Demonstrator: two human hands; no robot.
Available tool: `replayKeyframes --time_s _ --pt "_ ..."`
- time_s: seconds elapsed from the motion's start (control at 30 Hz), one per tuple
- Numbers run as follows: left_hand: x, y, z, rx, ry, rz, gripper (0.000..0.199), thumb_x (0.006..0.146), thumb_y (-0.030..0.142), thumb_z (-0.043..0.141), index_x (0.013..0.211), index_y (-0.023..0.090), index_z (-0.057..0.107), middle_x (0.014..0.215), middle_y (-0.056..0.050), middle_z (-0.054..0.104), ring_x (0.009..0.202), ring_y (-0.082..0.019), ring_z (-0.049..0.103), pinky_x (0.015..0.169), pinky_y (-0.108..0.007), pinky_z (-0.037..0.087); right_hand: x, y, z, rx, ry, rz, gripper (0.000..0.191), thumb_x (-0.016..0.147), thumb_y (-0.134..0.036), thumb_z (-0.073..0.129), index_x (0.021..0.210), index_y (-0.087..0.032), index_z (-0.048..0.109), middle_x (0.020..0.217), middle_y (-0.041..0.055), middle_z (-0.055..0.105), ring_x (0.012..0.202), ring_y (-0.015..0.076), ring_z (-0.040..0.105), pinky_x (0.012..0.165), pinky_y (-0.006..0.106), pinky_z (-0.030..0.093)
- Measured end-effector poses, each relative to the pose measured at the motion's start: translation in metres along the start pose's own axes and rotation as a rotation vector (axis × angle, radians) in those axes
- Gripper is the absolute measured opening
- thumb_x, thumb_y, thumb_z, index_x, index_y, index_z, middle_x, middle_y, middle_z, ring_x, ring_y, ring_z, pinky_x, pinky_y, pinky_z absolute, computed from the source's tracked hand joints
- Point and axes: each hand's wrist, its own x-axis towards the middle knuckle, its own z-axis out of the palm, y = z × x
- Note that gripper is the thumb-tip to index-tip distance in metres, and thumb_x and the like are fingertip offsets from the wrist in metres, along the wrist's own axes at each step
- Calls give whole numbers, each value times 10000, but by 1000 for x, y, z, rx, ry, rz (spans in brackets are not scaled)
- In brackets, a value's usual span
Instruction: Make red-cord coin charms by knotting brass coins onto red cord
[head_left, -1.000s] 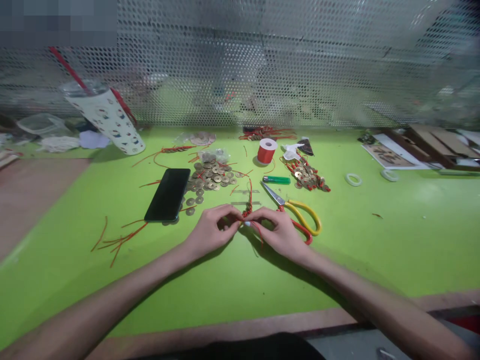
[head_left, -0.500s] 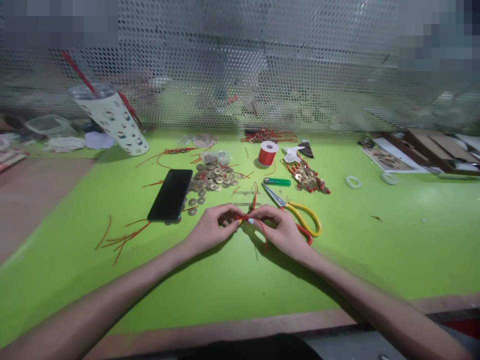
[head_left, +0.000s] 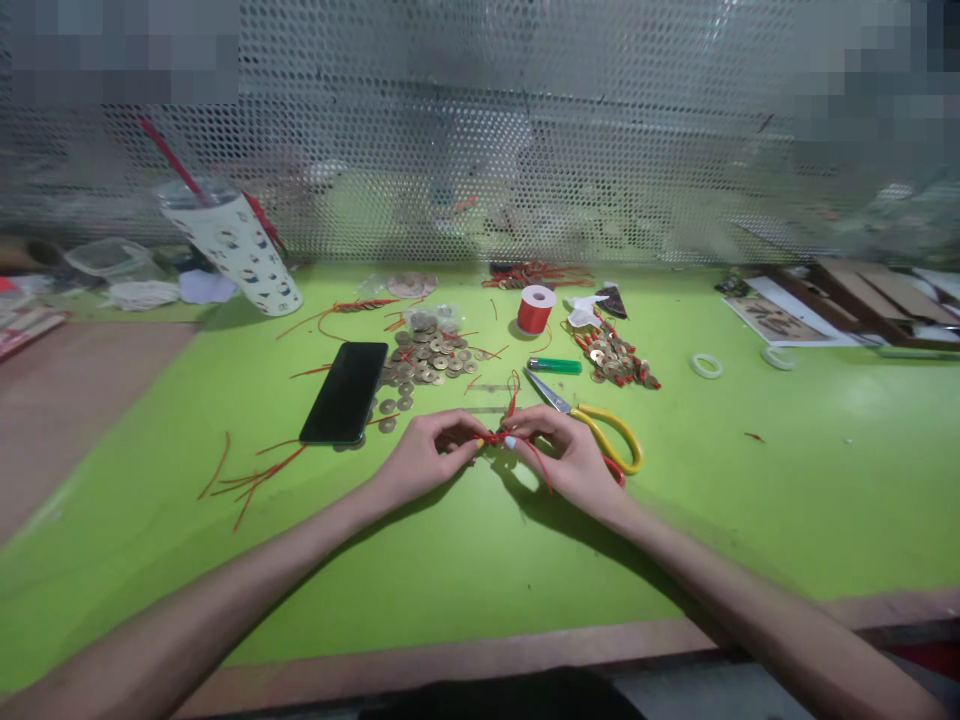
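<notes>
Between my two hands a red cord (head_left: 494, 438) is stretched just above the green tabletop, with a loop standing up behind it. My left hand (head_left: 435, 449) pinches the cord between thumb and forefinger. From the other side my right hand (head_left: 564, 455) pinches it too, and a loose end hangs down by the thumb. Whether a coin hangs at the knot is hard to make out. Scissors (head_left: 611, 430) with yellow and red handles lie against my right hand's far side, partly hidden by it. A green lighter (head_left: 555, 366) rests beyond them.
A black phone (head_left: 345, 392) lies left of a heap of holed coins (head_left: 431, 350). Behind stand a spool of red cord (head_left: 536, 310) and a patterned tumbler (head_left: 232, 248). Strung coins (head_left: 619, 355) are piled at right, near white rings (head_left: 706, 366). A perforated metal screen (head_left: 480, 130) closes the back.
My right hand has shifted slightly right, widening the gap between the fingertips and showing more cord. The loose end has swung right. The view has moved a little.
</notes>
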Motion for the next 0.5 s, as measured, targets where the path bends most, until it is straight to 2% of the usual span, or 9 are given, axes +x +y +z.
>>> replayKeyframes --time_s 0.27,0.5 --pt "0 -3 -3 -26 -49 -47 181 839 254 657 949 131 731 861 -75 754 686 -153 656 621 -249 494 2 -1 -2 16 -14 46 145 861 -335 738 922 -207 768 879 54 772 792 198 721 739 319 572" --pt "0 -4 -5 -48 -112 -27 192 837 231 655 988 133 719 874 -69 749 717 -152 662 657 -256 507 4 4 -5 191 17 148 189 811 -371 782 889 -200 758 840 45 765 760 184 716 721 323 580"
